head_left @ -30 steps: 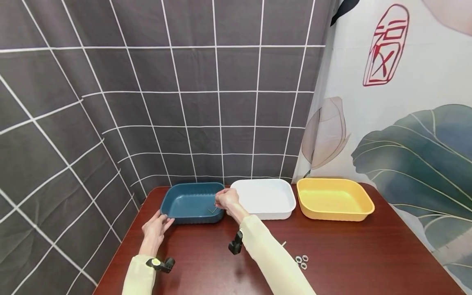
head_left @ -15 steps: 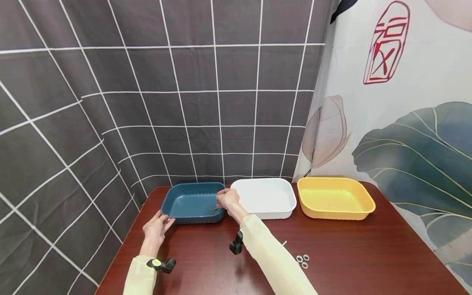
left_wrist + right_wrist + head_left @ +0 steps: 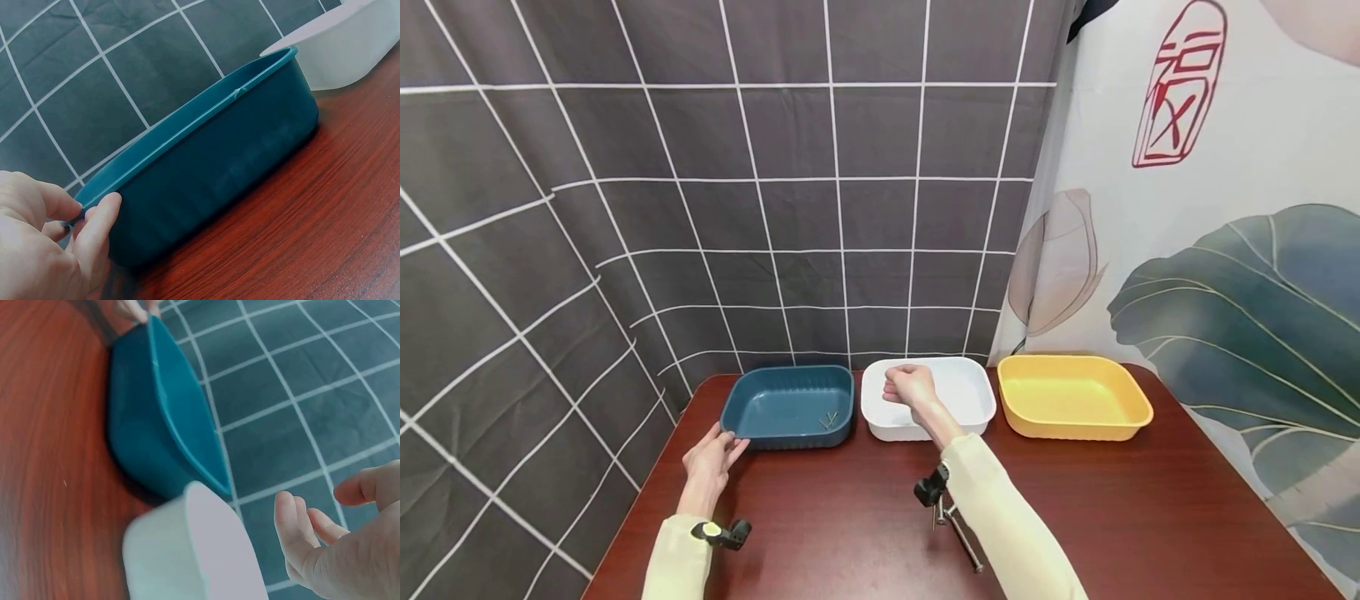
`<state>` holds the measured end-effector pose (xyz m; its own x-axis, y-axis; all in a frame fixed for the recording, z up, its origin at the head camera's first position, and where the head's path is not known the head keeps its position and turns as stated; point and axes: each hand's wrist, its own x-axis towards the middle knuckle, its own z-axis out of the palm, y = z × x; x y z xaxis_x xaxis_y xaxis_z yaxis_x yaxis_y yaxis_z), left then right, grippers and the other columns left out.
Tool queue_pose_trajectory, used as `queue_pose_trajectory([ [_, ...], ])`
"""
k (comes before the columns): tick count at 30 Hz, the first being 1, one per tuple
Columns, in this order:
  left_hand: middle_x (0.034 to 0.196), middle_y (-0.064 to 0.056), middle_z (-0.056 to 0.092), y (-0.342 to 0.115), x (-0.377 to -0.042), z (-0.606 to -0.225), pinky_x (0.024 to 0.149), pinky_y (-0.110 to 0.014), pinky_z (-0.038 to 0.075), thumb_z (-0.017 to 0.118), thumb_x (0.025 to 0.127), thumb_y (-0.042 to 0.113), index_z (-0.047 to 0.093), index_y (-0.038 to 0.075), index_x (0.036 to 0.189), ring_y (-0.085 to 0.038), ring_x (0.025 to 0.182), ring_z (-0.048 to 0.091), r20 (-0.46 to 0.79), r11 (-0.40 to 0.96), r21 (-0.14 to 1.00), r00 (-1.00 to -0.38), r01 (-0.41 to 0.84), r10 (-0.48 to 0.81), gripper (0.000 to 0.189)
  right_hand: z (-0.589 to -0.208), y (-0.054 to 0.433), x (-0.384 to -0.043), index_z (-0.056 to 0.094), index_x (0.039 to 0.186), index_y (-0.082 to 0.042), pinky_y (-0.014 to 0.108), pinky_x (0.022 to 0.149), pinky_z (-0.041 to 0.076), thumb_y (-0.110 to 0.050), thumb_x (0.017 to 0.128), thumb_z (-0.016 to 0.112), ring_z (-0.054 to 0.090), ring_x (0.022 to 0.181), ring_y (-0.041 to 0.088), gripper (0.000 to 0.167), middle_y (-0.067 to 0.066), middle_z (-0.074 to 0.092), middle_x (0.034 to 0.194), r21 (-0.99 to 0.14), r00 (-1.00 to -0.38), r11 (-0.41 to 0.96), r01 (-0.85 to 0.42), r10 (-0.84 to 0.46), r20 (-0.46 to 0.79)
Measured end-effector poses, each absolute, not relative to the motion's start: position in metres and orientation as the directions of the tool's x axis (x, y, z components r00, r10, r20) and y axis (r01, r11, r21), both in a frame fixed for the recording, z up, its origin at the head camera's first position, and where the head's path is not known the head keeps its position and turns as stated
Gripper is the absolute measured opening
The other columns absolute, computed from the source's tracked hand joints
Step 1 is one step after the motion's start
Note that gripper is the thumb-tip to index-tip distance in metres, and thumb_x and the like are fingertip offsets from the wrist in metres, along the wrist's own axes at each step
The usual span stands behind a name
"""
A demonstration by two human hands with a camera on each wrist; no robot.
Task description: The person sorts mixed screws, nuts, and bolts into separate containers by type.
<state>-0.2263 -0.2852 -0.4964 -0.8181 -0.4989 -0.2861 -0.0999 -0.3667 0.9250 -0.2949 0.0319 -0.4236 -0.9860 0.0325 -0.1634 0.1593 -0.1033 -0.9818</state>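
Blue tray (image 3: 782, 408) at the far edge of a dark red wooden table (image 3: 850, 533), first from the left in a row of 3. Left hand (image 3: 707, 462) at its near-left corner, pinching the rim: thumb against the outer wall, fingers at the lip. A few thin metal pieces (image 3: 828, 419) on the tray floor toward the near-right corner, too small for me to count surely. Right hand (image 3: 913, 387) over the white tray (image 3: 962, 396), just beside the blue; fingers loosely bent, thumb apart from the fingertips, the hand empty from what I see. Yellow tray (image 3: 1071, 400) beyond, to the right, near the white. Metal bolts (image 3: 966, 542) on the tabletop beneath the right forearm, partly hidden by the cream sleeve (image 3: 1015, 517). Both wrists carry a small black camera, the right 1 (image 3: 931, 487) close above the bolts in my line of sight. Behind the table, dark grey cloth (image 3: 880, 217) with a white grid, rumpled at left; at right, a white hanging (image 3: 1097, 108) printed with a red seal and a large blue-green leaf (image 3: 1247, 292).
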Motion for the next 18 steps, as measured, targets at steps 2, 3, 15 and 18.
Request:
queue_pose_trajectory([
  [2, 0.127, -0.024, 0.054, -0.286, -0.225, -0.497, 0.082, -0.028, 0.059, 0.05, 0.093, -0.007, 0.037, -0.001, 0.151, -0.009, 0.073, 0.07, -0.285, -0.365, 0.926, -0.817, -0.098, -0.501, 0.06, -0.423, 0.045, -0.293, 0.059, 0.115, 0.02, 0.028, 0.066, 0.063, 0.004, 0.093, 0.052, 0.065, 0.066, 0.015, 0.028, 0.019, 0.064, 0.083, -0.981, -0.987, -0.122, 0.15, 0.041, -0.156],
  [3, 0.12, -0.022, 0.058, -0.286, -0.225, -0.497, 0.082, -0.028, 0.06, 0.05, 0.093, -0.008, 0.037, -0.002, 0.151, -0.009, 0.071, 0.07, -0.282, -0.367, 0.926, -0.817, -0.093, -0.503, 0.06, -0.423, 0.05, -0.292, 0.058, 0.115, 0.021, 0.027, 0.066, 0.063, 0.004, 0.093, 0.052, 0.064, 0.066, 0.014, 0.028, 0.018, 0.063, 0.082, -0.982, -0.988, -0.127, 0.141, 0.046, -0.148],
  [15, 0.096, -0.006, 0.062, -0.285, -0.224, -0.495, 0.08, -0.029, 0.06, 0.051, 0.092, -0.008, 0.037, -0.001, 0.151, -0.008, 0.066, 0.07, -0.279, -0.374, 0.924, -0.815, -0.083, -0.508, 0.061, -0.437, 0.091, -0.245, 0.06, 0.098, 0.015, 0.03, 0.062, 0.063, 0.007, 0.087, 0.052, 0.064, 0.063, 0.014, 0.016, 0.012, 0.06, 0.077, -0.994, -0.991, -0.006, 0.113, 0.074, -0.114],
  [18, 0.116, -0.017, 0.058, -0.284, -0.222, -0.495, 0.082, -0.029, 0.059, 0.05, 0.093, -0.007, 0.037, -0.001, 0.151, -0.008, 0.069, 0.071, -0.279, -0.364, 0.927, -0.817, -0.092, -0.505, 0.06, -0.444, 0.094, -0.228, 0.06, 0.096, 0.014, 0.031, 0.059, 0.063, 0.009, 0.085, 0.054, 0.065, 0.062, 0.016, 0.014, 0.012, 0.06, 0.075, -0.994, -0.991, 0.016, 0.11, 0.08, -0.108],
])
